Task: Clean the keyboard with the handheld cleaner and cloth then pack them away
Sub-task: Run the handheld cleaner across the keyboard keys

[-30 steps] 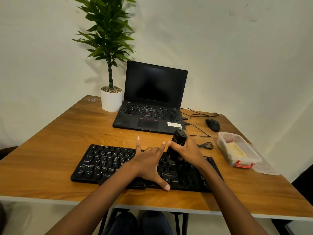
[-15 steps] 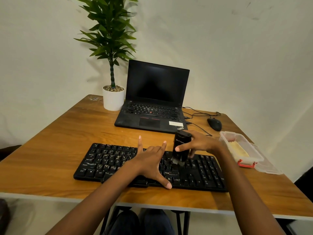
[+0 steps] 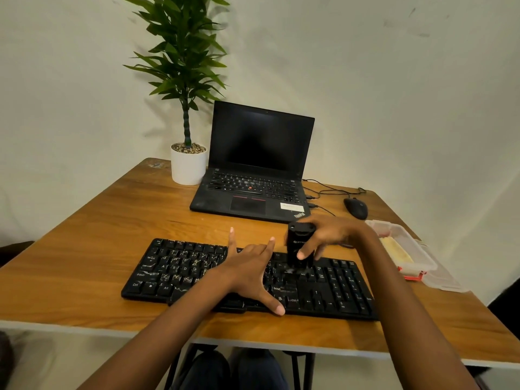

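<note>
Our left hand [image 3: 249, 273] and right hand [image 3: 330, 237] are bare, forearms too; dark blue trousers [image 3: 213, 372] cover our knees.

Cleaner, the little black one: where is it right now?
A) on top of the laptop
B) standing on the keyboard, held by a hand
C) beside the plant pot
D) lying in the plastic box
B: the right hand grips the cleaner, which stands upright with its lower end down at the keys of the keyboard, while the left hand lies flat on the keys.
</note>
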